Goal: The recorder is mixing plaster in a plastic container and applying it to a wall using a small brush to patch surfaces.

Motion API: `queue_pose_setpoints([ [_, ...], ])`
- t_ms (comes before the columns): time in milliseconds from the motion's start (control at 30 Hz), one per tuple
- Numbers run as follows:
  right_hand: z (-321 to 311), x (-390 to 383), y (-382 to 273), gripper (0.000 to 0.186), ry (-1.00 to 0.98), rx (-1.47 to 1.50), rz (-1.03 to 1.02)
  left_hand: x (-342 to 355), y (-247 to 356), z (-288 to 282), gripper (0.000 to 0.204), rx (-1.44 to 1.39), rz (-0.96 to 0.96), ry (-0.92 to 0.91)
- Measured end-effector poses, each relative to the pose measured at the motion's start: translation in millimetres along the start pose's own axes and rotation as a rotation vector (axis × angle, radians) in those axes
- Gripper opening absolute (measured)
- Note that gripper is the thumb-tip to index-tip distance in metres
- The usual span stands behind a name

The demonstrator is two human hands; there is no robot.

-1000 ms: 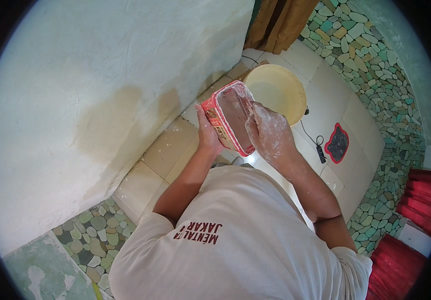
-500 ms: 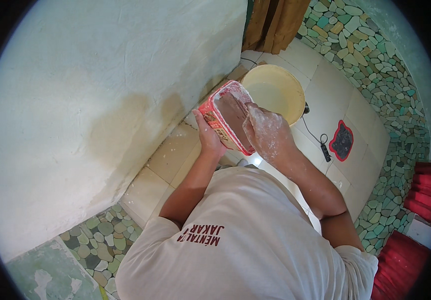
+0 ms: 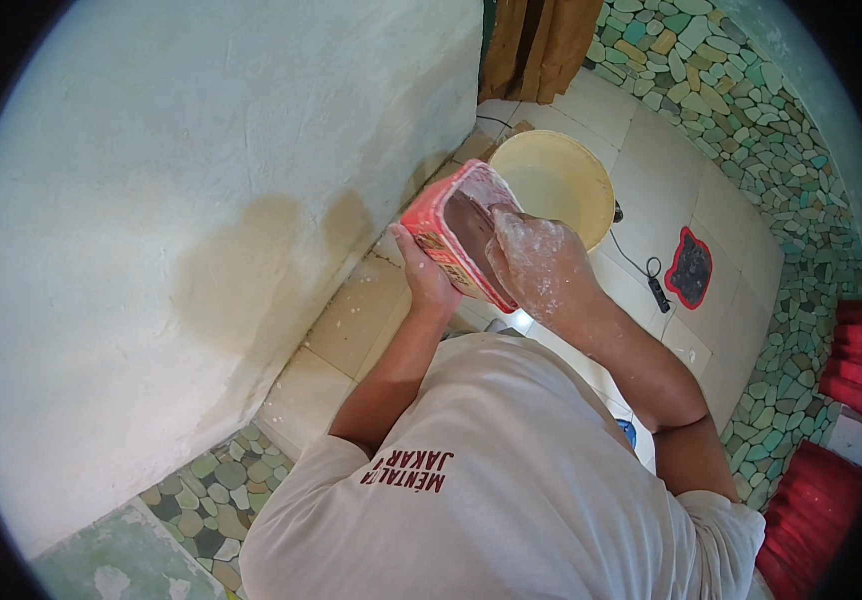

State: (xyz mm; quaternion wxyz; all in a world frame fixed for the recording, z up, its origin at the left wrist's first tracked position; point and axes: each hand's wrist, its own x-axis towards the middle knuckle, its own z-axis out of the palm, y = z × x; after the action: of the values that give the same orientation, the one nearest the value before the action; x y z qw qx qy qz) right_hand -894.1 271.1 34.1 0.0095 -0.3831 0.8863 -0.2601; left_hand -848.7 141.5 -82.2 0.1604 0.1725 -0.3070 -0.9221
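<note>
My left hand (image 3: 428,272) is wrapped round the lower left side of a red rectangular plastic tub (image 3: 433,222), which is tilted, its mouth turned up and to the right. White smears coat the inner wall, and a brown flat surface shows within. My right hand (image 3: 541,262), spattered with white, is closed at the tub's right rim, its fingers reaching into the mouth. What it grips is mostly hidden; I cannot tell whether the brown surface is a blade or the tub's contents. Just beyond the tub stands a round cream bucket (image 3: 591,190) holding cloudy liquid.
A white wall (image 3: 151,180) with damp-looking patches rises close on the left. On the tiled floor to the right lie a black power strip (image 3: 659,294) with its cord and a dark mat (image 3: 691,268) edged in red. Brown curtain-like cloth (image 3: 541,50) hangs beyond the bucket.
The tub has tipped further, so less of the brown surface shows. My right hand has shifted slightly within the mouth. The whole view has moved a little.
</note>
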Motion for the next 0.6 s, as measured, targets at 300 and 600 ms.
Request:
queue_pose_setpoints([
  [300,-4,26,-7,0.013,0.056,0.177,0.09,27,27,-3,0.079,-0.001,-0.086,-0.028],
  [600,-66,98,3,0.023,-0.135,0.086,-0.225,38,41,-9,0.072,-0.251,-0.514,-0.108],
])
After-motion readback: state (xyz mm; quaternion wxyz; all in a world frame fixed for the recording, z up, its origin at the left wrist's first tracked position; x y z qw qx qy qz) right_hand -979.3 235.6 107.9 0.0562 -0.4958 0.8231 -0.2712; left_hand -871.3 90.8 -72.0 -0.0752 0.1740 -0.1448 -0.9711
